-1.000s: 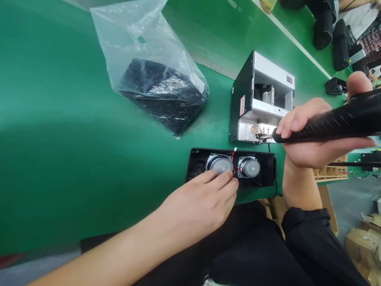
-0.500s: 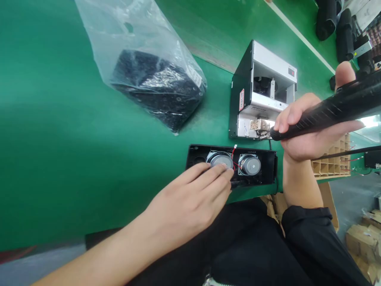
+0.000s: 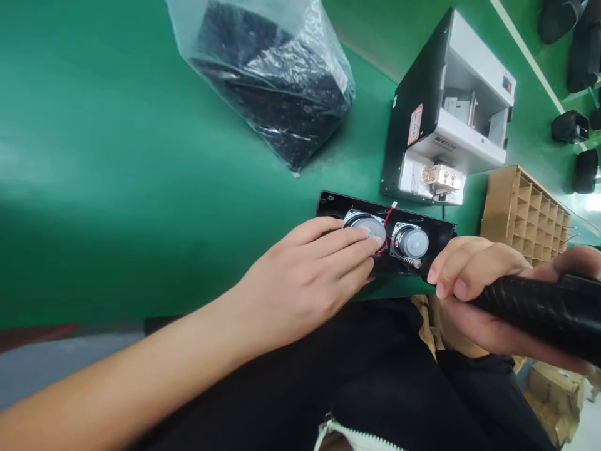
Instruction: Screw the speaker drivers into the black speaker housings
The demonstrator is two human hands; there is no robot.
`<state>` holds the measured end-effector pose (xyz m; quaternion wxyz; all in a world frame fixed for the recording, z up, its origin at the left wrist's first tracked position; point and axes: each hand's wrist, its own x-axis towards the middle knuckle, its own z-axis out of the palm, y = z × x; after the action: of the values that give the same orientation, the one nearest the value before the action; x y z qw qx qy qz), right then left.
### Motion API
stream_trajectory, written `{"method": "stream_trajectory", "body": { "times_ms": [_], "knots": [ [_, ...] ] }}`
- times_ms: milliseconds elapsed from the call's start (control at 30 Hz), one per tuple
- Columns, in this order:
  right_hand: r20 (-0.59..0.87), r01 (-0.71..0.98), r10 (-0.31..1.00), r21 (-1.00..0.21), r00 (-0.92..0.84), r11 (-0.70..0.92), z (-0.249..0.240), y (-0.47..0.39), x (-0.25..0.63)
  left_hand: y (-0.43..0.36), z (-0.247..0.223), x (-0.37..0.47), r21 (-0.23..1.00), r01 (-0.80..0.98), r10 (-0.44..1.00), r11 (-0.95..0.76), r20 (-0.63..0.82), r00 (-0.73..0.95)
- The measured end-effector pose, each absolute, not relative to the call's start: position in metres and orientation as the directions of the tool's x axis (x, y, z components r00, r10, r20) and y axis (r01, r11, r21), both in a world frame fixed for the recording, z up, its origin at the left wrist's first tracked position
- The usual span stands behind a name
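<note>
Head view: driver (image 3: 549,310) points left, long axis roughly along speaker housing (image 3: 335,207).

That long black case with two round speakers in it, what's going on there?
A person's left hand lies on one round grey speaker inside the long black case on the green table. The right hand grips a black cylindrical tool, its metal tip beside the other round grey speaker; whether they touch is unclear. Beyond the case stands a black-and-silver box-shaped machine.

Speakers (image 3: 415,243) in case (image 3: 334,205), bag (image 3: 277,69) behind left, machine (image 3: 436,119) behind right
</note>
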<state>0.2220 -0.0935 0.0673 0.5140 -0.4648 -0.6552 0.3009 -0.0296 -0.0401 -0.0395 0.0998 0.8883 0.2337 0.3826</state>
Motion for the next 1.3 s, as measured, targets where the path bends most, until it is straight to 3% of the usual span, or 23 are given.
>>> {"method": "stream_trajectory", "body": {
  "times_ms": [67,167,267,467,633,900,1067,1233,1300],
  "knots": [
    [0.428,0.245,0.902,-0.87,-0.055,0.428,0.059,-0.091,0.217,-0.038,-0.035,-0.03,0.343,0.33,0.476,-0.879,0.639,0.605],
    [0.584,0.138,0.808,-0.809,0.075,0.571,0.047,-0.084,0.207,-0.036,-0.034,-0.03,0.364,0.315,0.481,-0.876,0.631,0.609],
    [0.58,0.088,0.804,-0.815,0.129,0.573,0.039,-0.08,0.207,-0.038,-0.039,-0.029,0.392,0.305,0.496,-0.868,0.653,0.573],
    [0.594,0.096,0.797,-0.805,0.111,0.586,0.035,-0.079,0.213,-0.043,-0.042,-0.026,0.331,0.364,0.491,-0.871,0.632,0.599],
    [0.654,0.025,0.722,-0.744,0.227,0.667,0.024,-0.074,0.193,-0.041,-0.033,-0.026,0.352,0.342,0.491,-0.871,0.65,0.581],
    [0.697,0.03,0.69,-0.708,0.196,0.706,0.026,-0.063,0.196,-0.04,-0.03,-0.025,0.341,0.365,0.498,-0.866,0.64,0.585],
    [0.559,0.168,0.827,-0.822,0.059,0.544,0.035,-0.068,0.209,-0.036,-0.026,-0.025,0.329,0.365,0.489,-0.871,0.654,0.577],
    [0.647,0.175,0.752,-0.76,0.124,0.625,0.025,-0.067,0.201,-0.037,-0.028,-0.024,0.323,0.365,0.484,-0.873,0.661,0.573],
    [0.64,0.199,0.759,-0.765,0.123,0.613,0.025,-0.07,0.197,-0.038,-0.03,-0.023,0.372,0.353,0.513,-0.858,0.62,0.593]
  ]
}}
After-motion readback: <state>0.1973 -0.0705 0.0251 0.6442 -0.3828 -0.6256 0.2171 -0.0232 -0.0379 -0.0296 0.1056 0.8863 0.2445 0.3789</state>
